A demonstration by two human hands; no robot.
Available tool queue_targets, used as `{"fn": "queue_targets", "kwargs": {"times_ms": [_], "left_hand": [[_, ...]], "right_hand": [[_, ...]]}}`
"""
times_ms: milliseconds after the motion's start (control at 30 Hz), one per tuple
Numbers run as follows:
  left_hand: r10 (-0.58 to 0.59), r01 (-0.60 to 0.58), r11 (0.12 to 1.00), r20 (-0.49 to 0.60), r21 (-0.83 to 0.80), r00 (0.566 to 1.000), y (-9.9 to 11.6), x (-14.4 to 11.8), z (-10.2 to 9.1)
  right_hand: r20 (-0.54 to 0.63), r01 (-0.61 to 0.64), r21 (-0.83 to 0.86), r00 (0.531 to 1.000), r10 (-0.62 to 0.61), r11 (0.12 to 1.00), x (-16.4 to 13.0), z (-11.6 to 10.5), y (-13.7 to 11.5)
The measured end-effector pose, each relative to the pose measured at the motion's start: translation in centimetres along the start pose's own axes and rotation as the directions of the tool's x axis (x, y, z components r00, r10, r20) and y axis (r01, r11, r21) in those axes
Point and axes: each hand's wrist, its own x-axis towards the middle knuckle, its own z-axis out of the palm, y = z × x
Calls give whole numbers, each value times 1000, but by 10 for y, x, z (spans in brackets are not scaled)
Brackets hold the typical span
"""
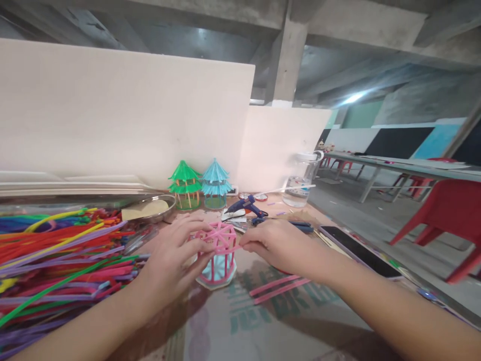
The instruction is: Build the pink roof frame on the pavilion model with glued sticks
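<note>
Right hand (280,244) pinching strip (234,248), left hand (176,249) touching frame (225,243)

Tall cream flat board (124,120) stands upright; lower cream panel (281,145) at its right edge. Square grey concrete column (288,60) meets heavy grey concrete beams (361,30). Bright white lamp (354,97) glows at right, near a white, black and blue wall (398,142). Long grey metal-legged table (394,167), red plastic chair (451,220) on grey floor (349,215).
</note>
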Motion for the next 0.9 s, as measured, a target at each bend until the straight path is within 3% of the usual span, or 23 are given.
{"fn": "queue_targets", "kwargs": {"times_ms": [100, 233, 367, 533, 700, 900], "left_hand": [[-5, 5, 1000, 2, 14, 1000, 0, -1, -1], [-25, 25, 1000, -23, -4, 999, 3, 0, -3], [-85, 84, 994, -16, -75, 996, 4, -3, 0], [-146, 144, 986, -19, -80, 989, 5, -6, 3], [-108, 107, 994, -32, -34, 994, 5, -5, 2], [-110, 108, 992, -32, -59, 993, 0, -10, 5]], "right_hand": [[69, -23, 32, 997, 20, 999, 0, -5, 12], [114, -183, -56, 975, 188, 982, 3, -10, 42], [134, -398, -93, 903, 408, 913, 20, -3, 79], [80, -537, -99, 835, 545, 837, 45, 21, 119], [131, -565, 37, 820, 557, 824, 62, 51, 127], [27, -625, 167, 776, 630, 762, 72, 67, 118]]}}
